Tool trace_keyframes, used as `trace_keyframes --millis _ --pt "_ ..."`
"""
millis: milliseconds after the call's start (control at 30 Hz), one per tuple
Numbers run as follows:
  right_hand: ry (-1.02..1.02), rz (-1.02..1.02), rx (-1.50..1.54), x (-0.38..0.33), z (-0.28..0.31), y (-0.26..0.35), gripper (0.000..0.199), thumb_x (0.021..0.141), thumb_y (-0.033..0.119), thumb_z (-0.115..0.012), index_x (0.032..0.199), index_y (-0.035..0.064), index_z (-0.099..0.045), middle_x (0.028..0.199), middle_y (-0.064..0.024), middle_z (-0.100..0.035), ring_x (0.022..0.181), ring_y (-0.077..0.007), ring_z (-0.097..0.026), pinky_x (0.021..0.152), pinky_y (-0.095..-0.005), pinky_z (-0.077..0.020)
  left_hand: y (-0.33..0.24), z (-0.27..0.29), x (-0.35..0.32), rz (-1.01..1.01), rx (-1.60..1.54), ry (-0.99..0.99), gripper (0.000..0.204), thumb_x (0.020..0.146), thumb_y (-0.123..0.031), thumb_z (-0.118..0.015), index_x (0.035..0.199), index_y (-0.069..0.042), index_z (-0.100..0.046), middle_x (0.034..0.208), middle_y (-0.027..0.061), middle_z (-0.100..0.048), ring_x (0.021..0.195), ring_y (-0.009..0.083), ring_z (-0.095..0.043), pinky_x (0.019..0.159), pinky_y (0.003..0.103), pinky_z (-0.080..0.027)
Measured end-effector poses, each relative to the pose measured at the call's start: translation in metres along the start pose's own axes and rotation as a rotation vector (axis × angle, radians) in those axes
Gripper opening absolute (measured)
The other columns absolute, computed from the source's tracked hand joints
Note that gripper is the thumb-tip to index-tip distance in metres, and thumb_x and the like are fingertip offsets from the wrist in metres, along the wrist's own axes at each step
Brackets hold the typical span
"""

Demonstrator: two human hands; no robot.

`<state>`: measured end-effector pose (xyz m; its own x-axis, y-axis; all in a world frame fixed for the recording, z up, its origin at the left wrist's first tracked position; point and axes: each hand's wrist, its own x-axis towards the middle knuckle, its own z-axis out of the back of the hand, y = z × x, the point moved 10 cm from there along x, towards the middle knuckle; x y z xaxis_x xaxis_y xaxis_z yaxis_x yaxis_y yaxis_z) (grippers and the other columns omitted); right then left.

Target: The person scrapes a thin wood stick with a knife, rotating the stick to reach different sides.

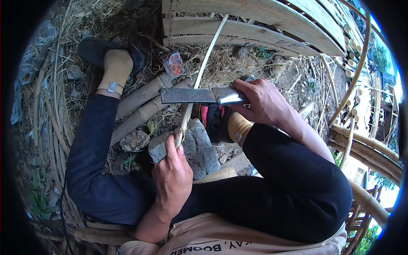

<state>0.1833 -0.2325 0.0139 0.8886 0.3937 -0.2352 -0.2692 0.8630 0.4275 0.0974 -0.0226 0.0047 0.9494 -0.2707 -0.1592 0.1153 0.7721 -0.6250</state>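
My left hand (172,182) is closed around the lower end of a long, thin pale stick (210,46). The stick slants up and away to the right, and its surface looks rough and peeled near my fingers. In my right hand (265,102) is a broad-bladed knife (187,96), its dark flat blade lying crosswise over the stick just beyond my left fingers. My palm hides most of the knife's handle. Below the blade, beside my left fingertips, sits a grey rock (199,148).
Thick bamboo poles (142,112) lie between my bent legs on straw-covered ground. A slatted wooden crate (246,32) stands at the far side. A crumpled wrapper (173,64) lies near my left shoe (95,51). Cut bamboo (355,102) is stacked at right.
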Motion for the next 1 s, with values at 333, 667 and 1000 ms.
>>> trace_keyframes --millis 333,667,1000 --pt "-0.029 0.052 -0.038 -0.002 0.008 0.006 0.023 0.076 0.022 -0.074 0.091 0.0099 -0.060 0.069 -0.0113 -0.065 0.067 -0.0359 -0.067 0.059 -0.0483 -0.0520 0.034 -0.046 -0.010 0.590 -1.416 0.546 0.038 0.112 -0.040 -0.035 0.091 -0.010 -0.045 0.059 -0.0071 -0.029 0.047 0.0010 -0.025 0.041 0.020 -0.017" --pt "-0.028 0.060 -0.040 0.001 0.003 0.006 0.028 0.077 0.019 -0.075 0.097 0.0098 -0.059 0.073 -0.0111 -0.067 0.070 -0.0360 -0.068 0.061 -0.0486 -0.0521 0.036 -0.034 -0.008 0.538 -1.261 0.367 0.039 0.112 -0.039 -0.034 0.086 -0.010 -0.041 0.058 -0.0074 -0.029 0.045 0.0016 -0.023 0.040 0.022 -0.017" --pt "0.004 0.005 -0.034 0.014 -0.006 -0.001 0.024 0.081 0.021 -0.071 0.097 0.0084 -0.059 0.071 -0.0143 -0.066 0.069 -0.0374 -0.068 0.063 -0.0501 -0.0528 0.037 -0.039 -0.003 0.404 -1.034 0.268 0.039 0.112 -0.040 -0.036 0.087 -0.010 -0.043 0.060 -0.0080 -0.030 0.045 0.0009 -0.024 0.040 0.021 -0.017"
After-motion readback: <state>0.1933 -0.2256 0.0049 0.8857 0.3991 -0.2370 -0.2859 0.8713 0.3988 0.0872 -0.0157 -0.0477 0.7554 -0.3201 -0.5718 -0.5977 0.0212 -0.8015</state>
